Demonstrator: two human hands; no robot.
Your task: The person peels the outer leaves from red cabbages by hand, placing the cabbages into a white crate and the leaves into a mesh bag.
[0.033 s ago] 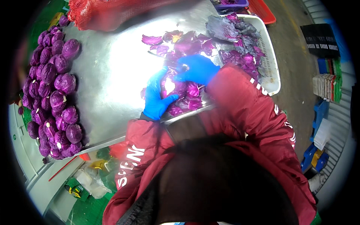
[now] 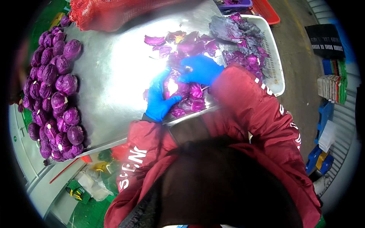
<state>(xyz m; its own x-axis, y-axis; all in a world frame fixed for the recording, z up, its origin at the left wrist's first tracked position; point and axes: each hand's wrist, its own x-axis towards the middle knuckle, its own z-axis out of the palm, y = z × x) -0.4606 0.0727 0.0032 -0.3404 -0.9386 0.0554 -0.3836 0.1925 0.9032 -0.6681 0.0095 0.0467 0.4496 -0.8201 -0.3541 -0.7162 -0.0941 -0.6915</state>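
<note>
My left hand (image 2: pixel 156 99), in a blue glove, curls round the near left side of a red cabbage (image 2: pixel 181 89) with a pale cut patch on it. Over the far right of the cabbage is my right hand (image 2: pixel 204 70), also gloved in blue, its fingers closed on a knife (image 2: pixel 188 69). Only a small shiny part of the knife shows between the fingers; its thin blade is mostly lost in glare. Loose purple leaves (image 2: pixel 154 40) lie beyond my hands, and more leaves (image 2: pixel 190 105) lie by the table's near edge.
Many whole red cabbages (image 2: pixel 49 74) are piled on the left of the metal table (image 2: pixel 100 95). A red mesh sack (image 2: pixel 102 16) lies along the far side. At the right stands a white basket (image 2: pixel 280 78) of leaves, with a purple crate (image 2: pixel 245 4) and a red crate (image 2: pixel 268 13) beyond.
The dark line of the knife blade, plain before to the left of my right hand, is now turned and nearly lost in glare. Both hands have hardly moved.
</note>
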